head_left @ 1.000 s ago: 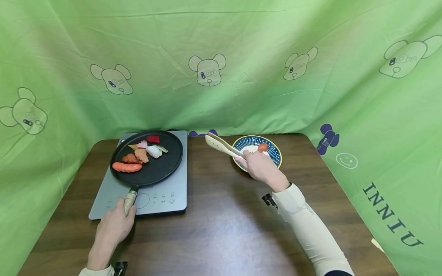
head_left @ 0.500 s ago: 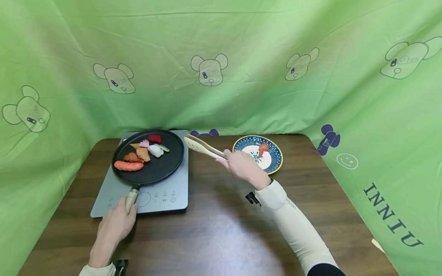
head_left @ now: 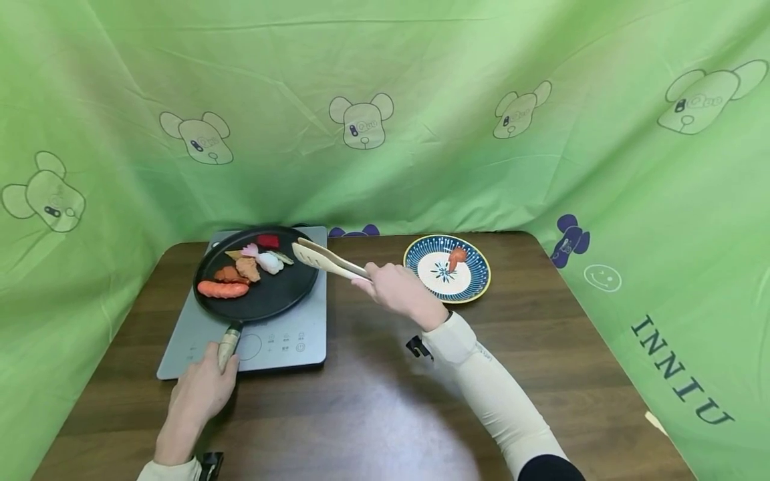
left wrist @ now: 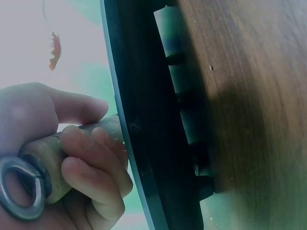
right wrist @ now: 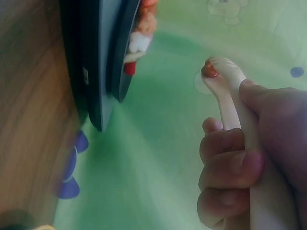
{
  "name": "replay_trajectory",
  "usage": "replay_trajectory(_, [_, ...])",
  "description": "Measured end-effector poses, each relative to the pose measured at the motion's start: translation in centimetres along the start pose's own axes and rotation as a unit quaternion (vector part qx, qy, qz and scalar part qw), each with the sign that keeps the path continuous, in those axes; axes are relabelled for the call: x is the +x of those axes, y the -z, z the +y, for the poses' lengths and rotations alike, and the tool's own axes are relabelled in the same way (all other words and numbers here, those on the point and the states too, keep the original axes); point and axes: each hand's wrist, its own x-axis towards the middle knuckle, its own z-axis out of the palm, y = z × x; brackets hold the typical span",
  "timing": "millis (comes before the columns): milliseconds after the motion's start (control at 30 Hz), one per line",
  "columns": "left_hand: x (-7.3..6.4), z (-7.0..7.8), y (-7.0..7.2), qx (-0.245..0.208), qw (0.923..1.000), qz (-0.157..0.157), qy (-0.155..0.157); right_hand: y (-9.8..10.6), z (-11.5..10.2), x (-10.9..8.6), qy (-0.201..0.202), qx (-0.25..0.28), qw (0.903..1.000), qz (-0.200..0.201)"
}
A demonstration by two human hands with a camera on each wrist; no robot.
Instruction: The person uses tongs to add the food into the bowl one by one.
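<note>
My left hand (head_left: 201,387) grips the handle (head_left: 228,344) of a round black frying pan (head_left: 279,290). In the left wrist view the fingers (left wrist: 91,167) curl round that handle, which ends in a metal ring (left wrist: 21,187). My right hand (head_left: 400,292) holds beige tongs (head_left: 327,259), their tips above the pan's right edge. A small reddish-brown food piece (right wrist: 209,70) sits between the tong tips in the right wrist view. Inside the pan lie a red sausage (head_left: 222,289), a brown fried piece (head_left: 247,268), a pink-and-white piece (head_left: 269,262) and a dark red piece (head_left: 267,240).
Under the pan is a grey induction cooker (head_left: 283,357) on the brown wooden table (head_left: 361,401). A blue-patterned plate (head_left: 481,284) with a reddish shrimp-like piece (head_left: 458,257) stands at the back right. Green cloth (head_left: 361,187) hangs around the table.
My right hand has moved left from over the plate, bringing the tongs to the pan's right edge. The left hand keeps its grip on the handle.
</note>
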Motion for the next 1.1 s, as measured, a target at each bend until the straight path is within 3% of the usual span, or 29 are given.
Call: replay_trajectory(1100, [0.1,-0.1,-0.1,0.002,1.0,0.007,-0.001,-3.1,-3.9,2.8,0.032,0.0,0.9986,-0.042])
